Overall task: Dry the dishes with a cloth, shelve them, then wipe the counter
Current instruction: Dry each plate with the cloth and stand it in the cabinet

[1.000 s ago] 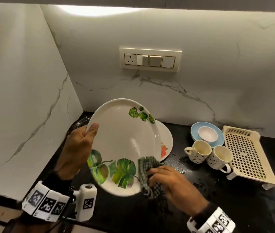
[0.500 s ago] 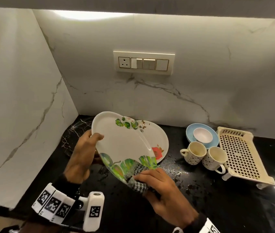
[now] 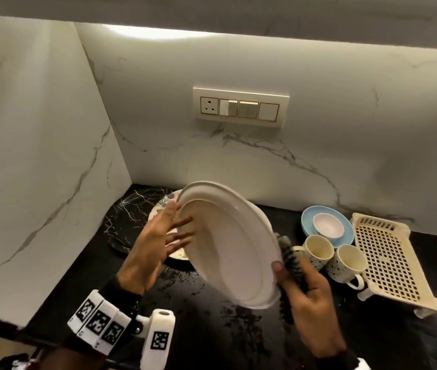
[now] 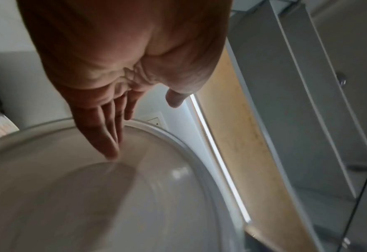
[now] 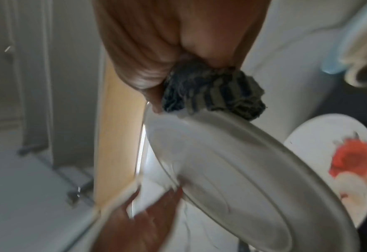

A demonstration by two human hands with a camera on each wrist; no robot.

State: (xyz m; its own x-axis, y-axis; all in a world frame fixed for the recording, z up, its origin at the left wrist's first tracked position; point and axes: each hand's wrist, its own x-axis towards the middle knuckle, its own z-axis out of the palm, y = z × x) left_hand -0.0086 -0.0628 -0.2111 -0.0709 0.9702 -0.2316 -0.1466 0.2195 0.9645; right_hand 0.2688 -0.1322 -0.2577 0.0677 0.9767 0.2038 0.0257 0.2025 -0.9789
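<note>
A large white plate [image 3: 228, 244] is held tilted above the counter, its plain underside facing me. My right hand [image 3: 292, 279] pinches its lower right rim, thumb on the underside, with the checked cloth [image 3: 290, 257] bunched between my fingers and the plate's far face. In the right wrist view the cloth [image 5: 212, 92] is wadded against the plate [image 5: 221, 162] rim. My left hand [image 3: 174, 233] is open, its straight fingers against the plate's upper left underside. The left wrist view shows those fingers [image 4: 105, 136] on the plate [image 4: 92, 196].
A second plate [image 3: 158, 212] with a red motif lies on the black counter [image 3: 225, 329] behind, beside a dark round board [image 3: 126, 222]. To the right stand two cups [image 3: 318, 252], a blue saucer [image 3: 308, 222] bearing a small bowl, and a cream rack [image 3: 390, 260]. Water spots dot the counter.
The plate has been turned over from its leaf-printed face to its plain underside. My left hand let go of the rim and opened flat; my right hand moved right with the cloth.
</note>
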